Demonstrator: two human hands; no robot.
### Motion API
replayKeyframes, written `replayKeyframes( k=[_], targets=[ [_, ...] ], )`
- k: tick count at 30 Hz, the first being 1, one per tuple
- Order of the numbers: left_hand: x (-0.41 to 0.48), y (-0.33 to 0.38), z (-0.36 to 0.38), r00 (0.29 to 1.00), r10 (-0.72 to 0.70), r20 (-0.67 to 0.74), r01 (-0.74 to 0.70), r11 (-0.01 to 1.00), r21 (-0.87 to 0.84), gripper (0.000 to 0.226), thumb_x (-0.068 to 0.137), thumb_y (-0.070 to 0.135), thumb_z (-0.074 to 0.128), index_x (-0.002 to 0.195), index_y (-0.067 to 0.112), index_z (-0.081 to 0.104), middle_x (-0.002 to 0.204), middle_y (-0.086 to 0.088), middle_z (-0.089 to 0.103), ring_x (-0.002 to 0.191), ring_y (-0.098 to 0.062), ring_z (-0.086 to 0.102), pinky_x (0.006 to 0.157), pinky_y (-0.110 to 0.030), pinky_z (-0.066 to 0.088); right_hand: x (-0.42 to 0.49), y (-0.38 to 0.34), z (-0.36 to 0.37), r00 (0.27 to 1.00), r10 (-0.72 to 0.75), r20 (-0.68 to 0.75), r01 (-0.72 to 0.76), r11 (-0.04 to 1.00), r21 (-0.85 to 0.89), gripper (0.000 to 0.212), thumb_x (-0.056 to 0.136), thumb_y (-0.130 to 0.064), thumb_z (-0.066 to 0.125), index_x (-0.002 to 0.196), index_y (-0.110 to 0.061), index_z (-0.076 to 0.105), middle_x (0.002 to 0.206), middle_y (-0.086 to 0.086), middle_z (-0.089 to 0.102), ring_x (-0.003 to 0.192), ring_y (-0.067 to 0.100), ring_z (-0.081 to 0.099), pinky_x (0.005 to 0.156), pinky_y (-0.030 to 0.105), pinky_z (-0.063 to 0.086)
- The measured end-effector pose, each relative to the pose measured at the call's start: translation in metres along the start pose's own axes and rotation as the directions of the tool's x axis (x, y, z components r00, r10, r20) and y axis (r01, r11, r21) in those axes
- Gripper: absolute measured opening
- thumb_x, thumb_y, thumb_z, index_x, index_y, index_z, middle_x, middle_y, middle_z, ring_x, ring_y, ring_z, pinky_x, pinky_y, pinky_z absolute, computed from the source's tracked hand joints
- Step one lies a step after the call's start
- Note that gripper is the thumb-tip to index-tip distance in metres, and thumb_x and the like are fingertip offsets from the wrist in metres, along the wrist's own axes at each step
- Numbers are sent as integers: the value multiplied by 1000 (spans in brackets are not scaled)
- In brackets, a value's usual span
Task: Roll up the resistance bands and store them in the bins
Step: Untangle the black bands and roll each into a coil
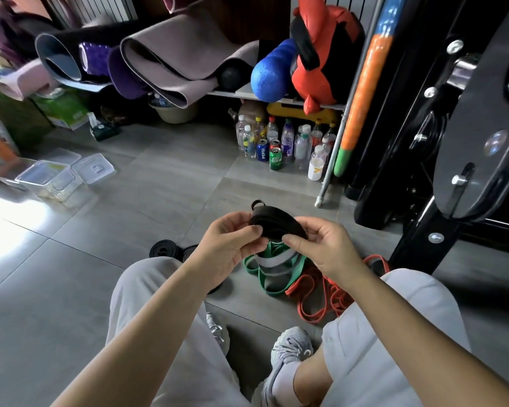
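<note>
While I squat with both forearms reaching forward between my knees, my left hand (pixel 227 245) and right hand (pixel 321 245) pinch the coiled black rubber resistance band (pixel 274 223) from either side. It hangs above the floor, its long axis running left to right. Beneath it lie loose green rubber bands (pixel 265 279) and red rubber bands (pixel 321 302); rolled black band coils (pixel 163 249) sit just left. Grey floor tiles (pixel 147 195) stretch far left to the clear plastic bins (pixel 50 177); the black steel rack frame (pixel 417 230) crowds the right.
</note>
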State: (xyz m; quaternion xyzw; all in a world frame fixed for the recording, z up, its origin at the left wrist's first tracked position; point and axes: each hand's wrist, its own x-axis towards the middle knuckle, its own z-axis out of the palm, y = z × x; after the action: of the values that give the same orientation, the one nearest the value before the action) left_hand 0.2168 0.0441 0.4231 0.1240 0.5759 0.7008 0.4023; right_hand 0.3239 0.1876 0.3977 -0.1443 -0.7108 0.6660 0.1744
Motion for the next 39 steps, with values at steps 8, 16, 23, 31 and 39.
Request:
replayKeyframes(
  k=[8, 16, 23, 31, 39],
  targets=[
    [5, 18, 14, 960, 105, 261, -247, -127, 961, 54, 72, 47, 71, 121, 32, 53, 113, 8, 56, 108, -15, 48, 83, -33, 46, 9, -9, -7, 981, -4, 195, 121, 799, -589, 25, 78, -12, 71, 103, -16, 72, 90, 6, 67, 85, 19, 62, 77, 35, 48],
    [12, 11, 8, 975, 121, 187, -193, 39, 980, 24, 77, 34, 70, 94, 17, 67, 80, -1, 63, 75, -21, 55, 66, -31, 44, 12, -16, -9, 985, 59, 163, 24, 886, -463, 26, 76, -14, 76, 98, -25, 66, 88, -7, 69, 84, 7, 64, 75, 17, 48],
    [15, 8, -12, 989, 115, 96, -103, 55, 993, 16, 78, 25, 68, 87, 12, 62, 77, -5, 59, 71, -22, 47, 64, -30, 40, 21, -23, -21, 995, -12, 100, 54, 899, -434, 28, 73, -15, 79, 83, -36, 64, 79, -11, 71, 77, 3, 66, 79, 24, 53],
    [12, 6, -22, 993, 95, 63, -114, 829, 548, 11, 78, 2, 70, 81, 12, 67, 55, 3, 54, 45, -8, 41, 46, -20, 32, 11, -5, -20, 990, 87, 109, -56, 964, -259, 26, 74, -6, 76, 87, -25, 64, 77, -9, 69, 73, 0, 65, 78, 18, 52],
    [12, -18, -1, 997, 64, 44, -66, 997, 41, 20, 65, 10, 70, 84, 6, 69, 64, -1, 61, 56, -9, 47, 50, -15, 39, 2, 6, 9, 998, 54, 15, -56, 984, 170, 22, 73, -4, 69, 90, -18, 67, 81, -4, 70, 79, 7, 63, 76, 19, 51]
  ],
)
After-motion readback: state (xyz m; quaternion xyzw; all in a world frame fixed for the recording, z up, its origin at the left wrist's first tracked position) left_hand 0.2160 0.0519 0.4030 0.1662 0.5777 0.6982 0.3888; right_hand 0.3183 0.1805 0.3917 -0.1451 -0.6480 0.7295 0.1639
